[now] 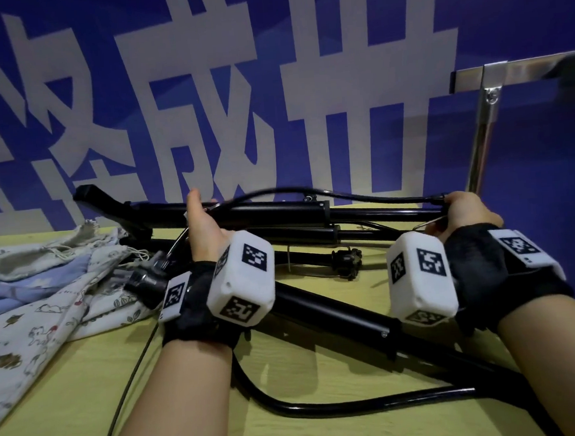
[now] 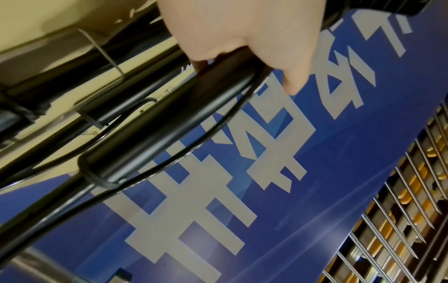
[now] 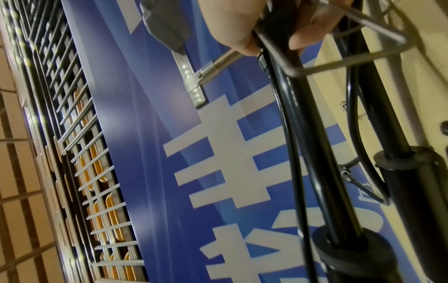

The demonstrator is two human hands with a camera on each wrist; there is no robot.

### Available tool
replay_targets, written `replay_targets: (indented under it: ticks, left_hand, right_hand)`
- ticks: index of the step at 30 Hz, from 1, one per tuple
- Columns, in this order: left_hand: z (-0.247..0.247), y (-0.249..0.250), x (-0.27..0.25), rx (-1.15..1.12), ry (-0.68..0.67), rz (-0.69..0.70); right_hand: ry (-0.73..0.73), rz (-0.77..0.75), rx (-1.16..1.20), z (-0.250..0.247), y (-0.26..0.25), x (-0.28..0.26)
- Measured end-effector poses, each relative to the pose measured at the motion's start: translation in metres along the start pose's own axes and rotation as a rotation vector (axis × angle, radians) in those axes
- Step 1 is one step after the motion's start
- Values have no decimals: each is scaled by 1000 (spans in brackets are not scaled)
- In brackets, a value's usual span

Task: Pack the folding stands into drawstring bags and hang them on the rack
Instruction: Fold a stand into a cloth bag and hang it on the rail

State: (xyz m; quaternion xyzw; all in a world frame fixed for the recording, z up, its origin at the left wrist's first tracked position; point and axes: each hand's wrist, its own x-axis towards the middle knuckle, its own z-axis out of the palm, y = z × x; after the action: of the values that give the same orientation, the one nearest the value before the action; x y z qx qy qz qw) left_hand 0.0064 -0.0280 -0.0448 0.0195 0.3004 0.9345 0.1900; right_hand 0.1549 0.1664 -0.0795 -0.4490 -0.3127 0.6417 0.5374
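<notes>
The person is holding one folded black stand [image 1: 279,215] lengthwise at the far side of the bench [image 1: 324,368], just in front of the blue banner wall [image 1: 401,22]. The left hand [image 1: 202,229] is wrapping its fingers [image 2: 294,84] around the thick tube near the stand's middle, while the right hand [image 1: 467,210] is closing its fingers [image 3: 300,41] on the thin end together with a loose wire loop. More folded stands [image 1: 371,321] are lying crossed on the bench nearer the person than the held stand. The drawstring bags [image 1: 46,285] are lying in a soft heap to the left of it, and the metal rack [image 1: 489,101] is standing to its right. The stand is looking rigid, long and fairly heavy, with smooth tubes likely to slip, so a two-handed hold spread along the tube seems sensible; the springy wire parts could snag on a bag mouth.
</notes>
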Motion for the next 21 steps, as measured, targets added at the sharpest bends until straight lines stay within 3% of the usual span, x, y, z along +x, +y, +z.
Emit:
replay_targets:
  ticks: [6,10,14,21]
  left_hand:
    - [-3,13,7,-122,-11,56]
    - [-11,19,17,-174,20,103]
    - [-23,22,27,8,22,82]
    - [-25,21,27,240,40,99]
  right_hand:
    - [-82,0,-43,-15,-9,14]
    - [126,27,-38,-21,-10,13]
    - [155,-15,-79,-19,-14,3]
    - [169,-185,188,-11,-18,-8]
